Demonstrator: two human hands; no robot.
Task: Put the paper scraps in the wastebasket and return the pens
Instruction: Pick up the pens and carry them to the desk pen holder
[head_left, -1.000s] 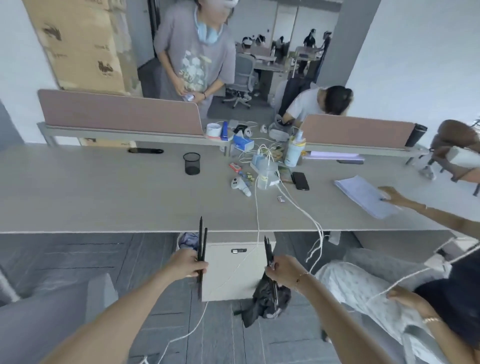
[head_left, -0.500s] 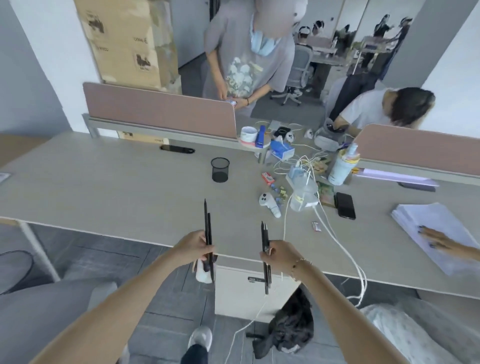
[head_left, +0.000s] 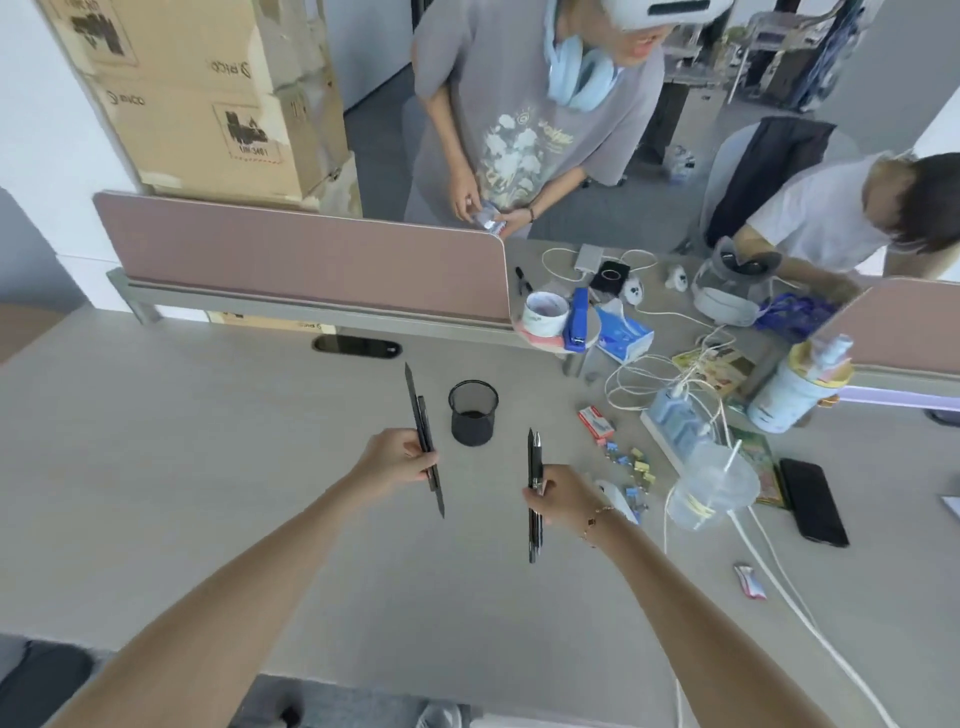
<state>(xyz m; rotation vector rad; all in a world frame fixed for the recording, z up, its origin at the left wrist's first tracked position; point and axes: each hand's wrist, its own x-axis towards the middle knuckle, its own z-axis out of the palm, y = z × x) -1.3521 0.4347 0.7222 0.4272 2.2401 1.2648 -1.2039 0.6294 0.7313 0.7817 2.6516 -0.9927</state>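
Observation:
A black mesh pen holder (head_left: 472, 412) stands upright on the pale desk (head_left: 208, 493). My left hand (head_left: 396, 458) is closed around two black pens (head_left: 420, 410) held upright, just left of the holder. My right hand (head_left: 558, 496) grips two more black pens (head_left: 534, 457), below and to the right of the holder. Both hands hover above the desk. No paper scraps and no wastebasket are in view.
Right of the holder lie a stapler box (head_left: 596, 422), binder clips (head_left: 631, 464), a plastic cup (head_left: 714, 483), white cables (head_left: 779, 582), a phone (head_left: 813, 501) and a bottle (head_left: 792, 389). A pink divider (head_left: 301, 265) backs the desk. Two people are behind it.
I have stepped up to the desk; both hands with their pens have moved forward from below the desk edge to over the desk beside the pen holder.

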